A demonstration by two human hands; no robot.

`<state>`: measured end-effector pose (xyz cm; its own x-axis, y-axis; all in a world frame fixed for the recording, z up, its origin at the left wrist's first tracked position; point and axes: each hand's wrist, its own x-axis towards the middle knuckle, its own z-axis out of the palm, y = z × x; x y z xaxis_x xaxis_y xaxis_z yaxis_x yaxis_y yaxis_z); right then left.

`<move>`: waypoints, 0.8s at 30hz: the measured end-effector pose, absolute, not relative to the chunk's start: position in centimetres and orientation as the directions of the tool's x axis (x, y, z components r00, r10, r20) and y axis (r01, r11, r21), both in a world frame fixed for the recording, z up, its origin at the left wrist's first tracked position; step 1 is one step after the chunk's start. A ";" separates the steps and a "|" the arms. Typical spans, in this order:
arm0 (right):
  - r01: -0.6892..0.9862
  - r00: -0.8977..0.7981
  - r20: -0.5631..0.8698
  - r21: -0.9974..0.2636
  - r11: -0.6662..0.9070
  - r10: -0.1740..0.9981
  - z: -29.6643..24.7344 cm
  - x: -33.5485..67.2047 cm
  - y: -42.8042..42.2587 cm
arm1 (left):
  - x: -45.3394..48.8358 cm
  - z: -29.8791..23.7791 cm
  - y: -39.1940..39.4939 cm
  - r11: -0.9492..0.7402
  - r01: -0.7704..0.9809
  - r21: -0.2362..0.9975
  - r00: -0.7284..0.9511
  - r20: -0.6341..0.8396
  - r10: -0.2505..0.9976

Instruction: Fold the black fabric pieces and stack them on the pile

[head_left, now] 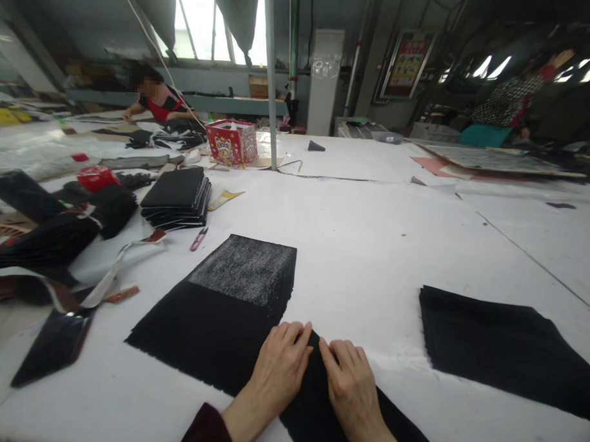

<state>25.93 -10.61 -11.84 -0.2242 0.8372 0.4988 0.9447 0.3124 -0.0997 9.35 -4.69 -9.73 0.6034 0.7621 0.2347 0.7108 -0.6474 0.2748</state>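
A piece of black fabric [317,412] lies at the table's near edge, under both of my hands. My left hand [279,362] has its fingers curled and pressed together at the fabric's upper left edge. Close beside it, my right hand [351,385] grips the same edge, index finger and thumb at the cloth. Fingertips of the two hands almost meet. Just beyond the left hand lies a flat black fabric stack [209,321], its far end covered by a speckled grey patch [247,268]. Another black fabric pile [503,344] rests to the right.
Pink thread snips [198,239] lie near a stack of folded black pieces [174,197]. Bundled black fabric [67,229] and strips crowd the left. A red patterned box [231,143] stands by a pole [271,85]. One person works at far left, another at far right.
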 end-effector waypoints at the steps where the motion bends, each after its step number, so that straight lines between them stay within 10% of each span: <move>1: 0.946 -0.223 0.501 -0.098 0.311 0.836 -11.8 25.9 -10.6 | 9.2 -9.5 -4.6 -0.645 0.716 0.268 0.596 0.247 0.764; 24: 0.893 -0.094 0.491 -0.344 0.292 0.866 -12.0 28.4 -13.1 | 9.6 -8.6 -4.3 -0.822 0.569 -0.025 0.816 0.141 0.561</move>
